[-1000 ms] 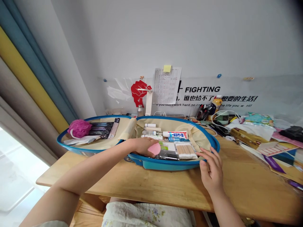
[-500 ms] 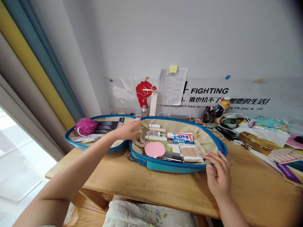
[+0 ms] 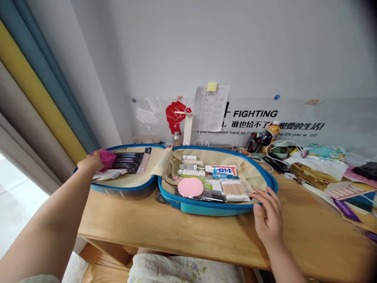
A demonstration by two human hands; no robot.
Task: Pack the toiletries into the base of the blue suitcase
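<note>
On a grained wooden table (image 3: 165, 232), left hand (image 3: 88, 163) on a ruffled magenta mesh puff (image 3: 107, 158), its grip hidden, right hand (image 3: 268, 220) open at the rounded blue case (image 3: 206, 209), smooth pink oval (image 3: 190, 187) inside

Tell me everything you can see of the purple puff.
The puff is bright magenta-purple and ruffled, like soft bunched mesh. It is at the far left of the open case's left half, with a flat dark pack right beside it and a white packet on its near side. The left hand is on its left side, hiding part of it. I can't tell how firmly the fingers hold it, nor whether it rests on the lining.
</note>
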